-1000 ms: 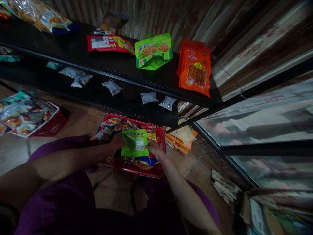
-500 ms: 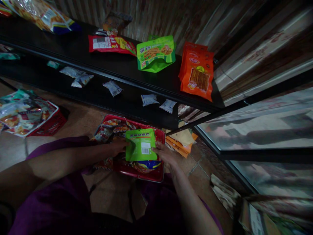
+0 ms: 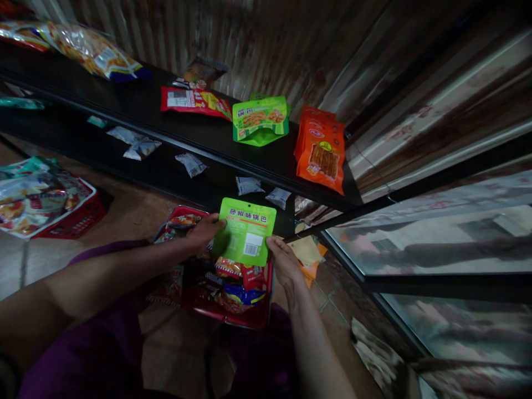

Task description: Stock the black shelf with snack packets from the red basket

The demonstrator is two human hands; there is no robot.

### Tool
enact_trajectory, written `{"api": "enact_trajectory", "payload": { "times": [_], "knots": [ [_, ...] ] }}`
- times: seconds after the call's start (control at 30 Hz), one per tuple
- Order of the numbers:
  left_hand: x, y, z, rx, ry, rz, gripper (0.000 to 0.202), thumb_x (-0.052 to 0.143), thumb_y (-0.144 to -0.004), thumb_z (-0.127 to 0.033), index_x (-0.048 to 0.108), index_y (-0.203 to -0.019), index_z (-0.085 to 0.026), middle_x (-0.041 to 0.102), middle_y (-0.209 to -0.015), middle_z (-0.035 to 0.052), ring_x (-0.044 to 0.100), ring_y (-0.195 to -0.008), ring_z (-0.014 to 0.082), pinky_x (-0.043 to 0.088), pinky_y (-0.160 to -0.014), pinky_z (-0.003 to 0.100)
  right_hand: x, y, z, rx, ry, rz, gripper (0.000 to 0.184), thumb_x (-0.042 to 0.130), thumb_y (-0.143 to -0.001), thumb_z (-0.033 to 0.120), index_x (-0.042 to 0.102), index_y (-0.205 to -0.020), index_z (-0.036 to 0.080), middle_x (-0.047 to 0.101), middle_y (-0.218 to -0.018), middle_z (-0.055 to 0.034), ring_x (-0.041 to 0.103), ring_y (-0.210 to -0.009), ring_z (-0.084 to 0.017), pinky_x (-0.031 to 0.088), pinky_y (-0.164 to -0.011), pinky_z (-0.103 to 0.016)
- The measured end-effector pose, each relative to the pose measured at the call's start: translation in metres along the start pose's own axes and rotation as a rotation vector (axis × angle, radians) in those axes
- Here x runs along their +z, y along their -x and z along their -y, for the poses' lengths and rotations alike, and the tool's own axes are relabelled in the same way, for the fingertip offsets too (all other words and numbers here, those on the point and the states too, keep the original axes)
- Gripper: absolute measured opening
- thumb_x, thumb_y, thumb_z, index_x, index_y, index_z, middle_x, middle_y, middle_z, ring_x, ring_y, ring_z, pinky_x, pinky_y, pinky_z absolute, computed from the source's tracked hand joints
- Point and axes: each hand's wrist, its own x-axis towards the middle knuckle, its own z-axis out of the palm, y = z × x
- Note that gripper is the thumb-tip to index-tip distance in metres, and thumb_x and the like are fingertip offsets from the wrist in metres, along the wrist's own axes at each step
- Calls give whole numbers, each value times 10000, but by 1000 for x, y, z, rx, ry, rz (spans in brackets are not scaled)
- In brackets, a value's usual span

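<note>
Both hands hold a green snack packet (image 3: pixel 246 230) with a white barcode label, back side up. My left hand (image 3: pixel 204 231) grips its left edge and my right hand (image 3: pixel 281 259) grips its lower right corner. The packet hangs above a red basket (image 3: pixel 253 317) full of mixed snack bags on the floor. Just ahead is a black shelf (image 3: pixel 199 130) where a matching green packet stack (image 3: pixel 260 118) lies between a red packet (image 3: pixel 194 102) and an orange packet stack (image 3: pixel 321 148).
A lower black shelf holds several small silver sachets (image 3: pixel 190 164). A second red basket (image 3: pixel 66 213) of snacks sits on the floor at left. A large crisp bag (image 3: pixel 93 52) lies on the top shelf at far left. Glass panels (image 3: pixel 436 233) and loose orange packets (image 3: pixel 307 260) are on the right.
The green packet has risen out of the basket and moved forward toward the shelves, both hands still on it. The view has tilted so the shelf sits lower in frame.
</note>
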Motion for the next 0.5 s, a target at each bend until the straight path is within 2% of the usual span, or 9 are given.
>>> {"api": "enact_trajectory", "payload": {
  "times": [0.17, 0.33, 0.5],
  "knots": [
    [2, 3, -24, 60, 86, -24, 316, 471, -808, -340, 604, -1040, -170, 690, -884, 31, 616, -854, 192, 495, -710, 273, 8, -18, -1, -53, -104, -106, 306, 779, -533, 408, 627, -722, 222, 681, -659, 36, 642, -692, -168, 502, -635, -278],
    [-3, 8, -35, -14, 179, -52, 256, 480, -805, -345, 586, -977, -188, 647, -750, 8, 588, -704, 151, 459, -602, 237, 17, -21, 0, -37, -182, -139, 319, 809, -489, 351, 661, -737, 213, 707, -682, 27, 643, -644, -157, 515, -629, -280],
    [-14, 15, -46, -75, 314, -115, 170, 547, -742, -317, 572, -834, -177, 617, -714, -2, 535, -602, 120, 409, -516, 207, 27, -18, -2, -15, -250, -133, 336, 841, -454, 308, 688, -730, 192, 725, -696, 13, 650, -625, -148, 526, -615, -264]
  ]
}}
